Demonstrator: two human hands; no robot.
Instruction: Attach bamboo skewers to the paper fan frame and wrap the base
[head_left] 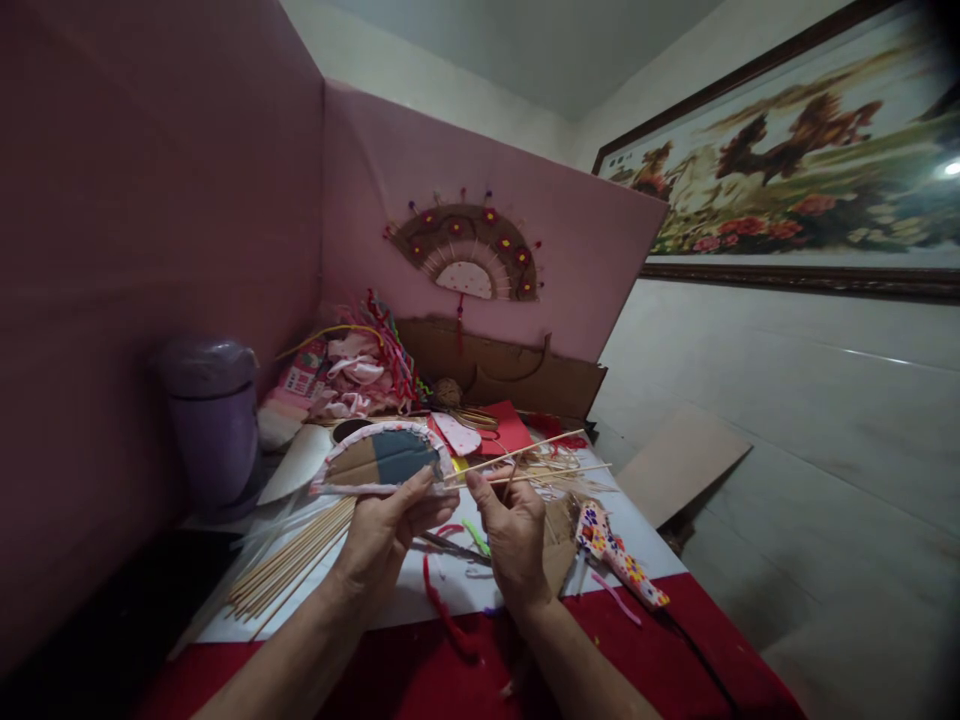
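My left hand (397,520) is closed on a half-round cardboard piece (356,462), its edge wrapped in pale spotted cloth and its middle partly dark blue. Thumb on top, it grips the right end of the piece. At that same corner, my right hand (510,530) is closed around thin bamboo sticks. Two show: an upper bamboo stick (536,447) slanting up to the right and a lower bamboo stick (570,472) lying flatter. Their left ends meet the cardboard corner; whether they are fixed to it I cannot tell.
A bundle of bamboo sticks (292,560) lies left on the white sheet. A flower-patterned glue gun (622,560) with a cord lies right. Scissors (476,418), red paper (506,428) and pipe cleaners (442,600) are about. A purple bin (214,430) stands left; a decorated fan (469,245) hangs behind.
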